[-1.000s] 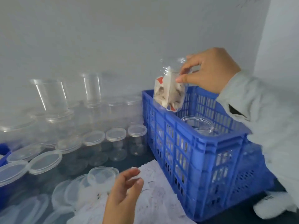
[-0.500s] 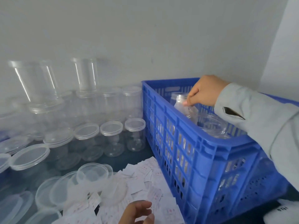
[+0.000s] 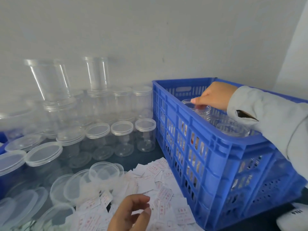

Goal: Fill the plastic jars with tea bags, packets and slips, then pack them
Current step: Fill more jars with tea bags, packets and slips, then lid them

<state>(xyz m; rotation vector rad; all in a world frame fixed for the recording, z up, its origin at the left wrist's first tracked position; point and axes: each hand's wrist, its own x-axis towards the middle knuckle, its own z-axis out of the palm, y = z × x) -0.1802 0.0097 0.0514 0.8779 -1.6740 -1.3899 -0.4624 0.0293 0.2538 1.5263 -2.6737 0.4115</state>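
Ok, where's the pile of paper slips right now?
In the head view the paper slips lie low and centre on the dark surface, against the blue crate on their right, with loose clear lids left and the left hand over them.

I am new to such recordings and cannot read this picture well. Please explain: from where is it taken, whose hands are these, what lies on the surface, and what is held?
No machine here: a person works with bare hands, and the camera sits on their head, looking down. The right hand reaches into the blue crate, fingers at the rim of a clear jar standing inside; whether it grips the jar is unclear. The left hand hovers, loosely curled, over a heap of white paper slips and holds nothing. Left of the crate stand empty plastic jars, some with lids, and loose clear lids.
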